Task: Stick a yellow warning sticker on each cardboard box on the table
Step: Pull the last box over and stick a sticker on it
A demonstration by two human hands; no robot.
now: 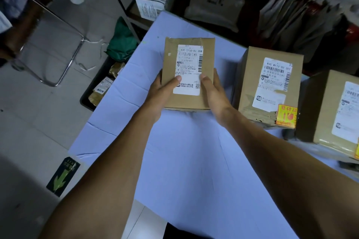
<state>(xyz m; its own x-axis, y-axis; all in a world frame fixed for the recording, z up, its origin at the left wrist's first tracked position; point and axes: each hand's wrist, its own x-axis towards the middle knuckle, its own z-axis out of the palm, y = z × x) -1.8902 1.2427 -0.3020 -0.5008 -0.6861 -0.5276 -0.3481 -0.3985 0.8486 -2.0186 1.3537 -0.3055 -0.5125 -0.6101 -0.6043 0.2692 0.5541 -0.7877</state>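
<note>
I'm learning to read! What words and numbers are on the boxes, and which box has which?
"100 S150-00 008": white label on the box that both hands hold.
"830 W172-00 001": white label on the middle box.
"易碎品": yellow warning sticker on that middle box.
"退回件": packet on the floor.
The smaller print, and the right box's label, are too blurred.

Both arms outstretched; left hand and right hand in mirrored grip, thumbs on top.
</note>
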